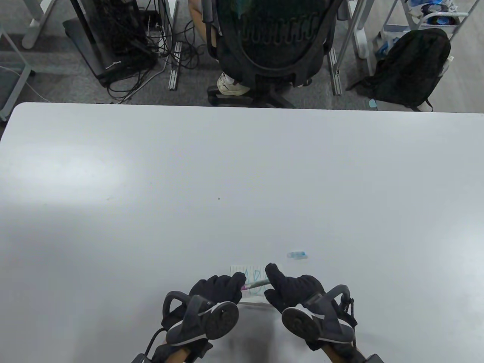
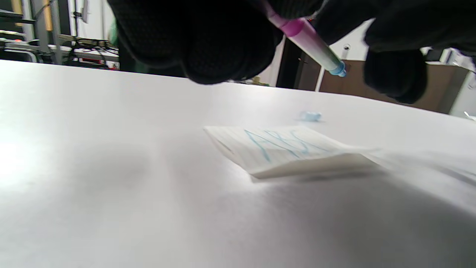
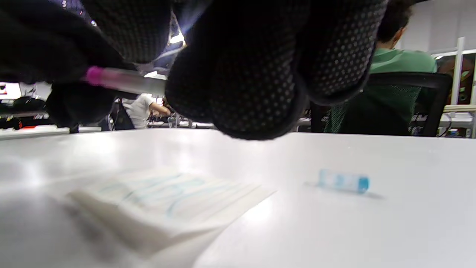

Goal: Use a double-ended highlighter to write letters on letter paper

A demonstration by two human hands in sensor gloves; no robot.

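— Where is the highlighter (image 1: 255, 283) seen?

— It is held above the paper (image 1: 252, 281), near the front edge of the desk (image 1: 242, 181), between the two gloved hands. Its pink end is gripped by the left hand (image 1: 219, 289), whose fingers (image 2: 223, 48) are curled round it. The barrel is pinched by the right hand (image 1: 291, 287), with the fingers (image 3: 238, 85) clamped on it.

— Is the tip touching the sheet?

— No. In the left wrist view the blue end is seen in the air, clear of the paper, pointing away from the left hand.

— What is shown on the paper?

— Blue letters are written across its lined face; an A and a B can be made out from above, and a third letter is blurred. One edge of the sheet is lifted slightly off the desk.

— And the small blue thing?

— A blue cap (image 1: 297, 255) is laid on its side on the desk, just beyond the paper and to its right, apart from both hands.

— Anything behind the desk?

— A black office chair (image 1: 278, 41) is seen there, with a black backpack (image 1: 412, 68) on the floor to the right and a tangle of cables (image 1: 151, 56) to the left.
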